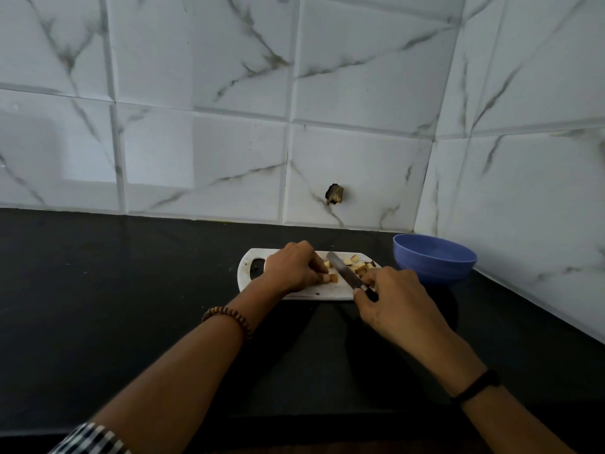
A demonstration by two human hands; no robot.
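A white cutting board (252, 278) lies on the black counter near the back wall. Several small chopped pieces of a pale, brown-skinned food (358, 265) lie on its right half. My left hand (293, 268) is curled over the board's middle and pinches one piece (333, 278) at its fingertips. My right hand (393, 299) grips the dark handle of a knife (343, 271), whose blade points up and left across the board between the held piece and the pile.
A blue bowl (435, 258) stands on the counter right of the board, in the corner. The black counter (131, 290) stretches left and toward me. Marble-patterned tiled walls rise behind and at the right, with a dark hole (334, 194) in one tile.
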